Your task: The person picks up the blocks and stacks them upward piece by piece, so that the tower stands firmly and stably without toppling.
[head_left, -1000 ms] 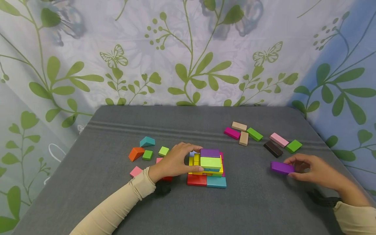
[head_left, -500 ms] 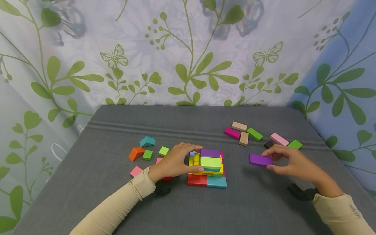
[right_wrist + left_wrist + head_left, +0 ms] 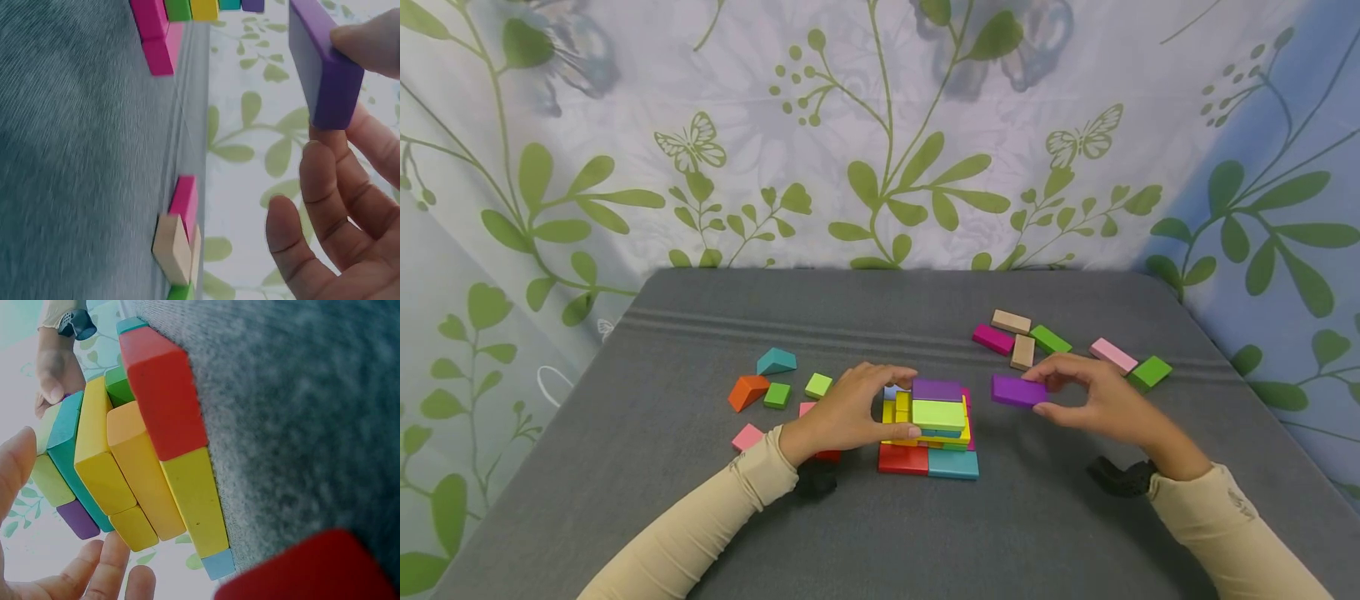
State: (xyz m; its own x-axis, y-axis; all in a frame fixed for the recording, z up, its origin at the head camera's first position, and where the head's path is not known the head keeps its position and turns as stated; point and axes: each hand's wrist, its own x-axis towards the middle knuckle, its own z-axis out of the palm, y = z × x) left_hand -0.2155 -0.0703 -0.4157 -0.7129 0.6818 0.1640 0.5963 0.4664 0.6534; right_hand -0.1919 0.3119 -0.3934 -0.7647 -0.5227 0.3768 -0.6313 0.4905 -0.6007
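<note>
The stack (image 3: 938, 415) stands several layers high; the left hand (image 3: 853, 408), fingers relaxed, flanks it, the right hand (image 3: 1090, 396) pinches an unplaced purple block (image 3: 1017, 391), and loose blocks (image 3: 1022, 352) remain

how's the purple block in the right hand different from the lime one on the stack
The purple block is deep violet, the lime block yellow-green. The right hand pinches the purple block above the table, clear of the stack; the lime block rests at the stack's top. Both are plain rectangular blocks.
</note>
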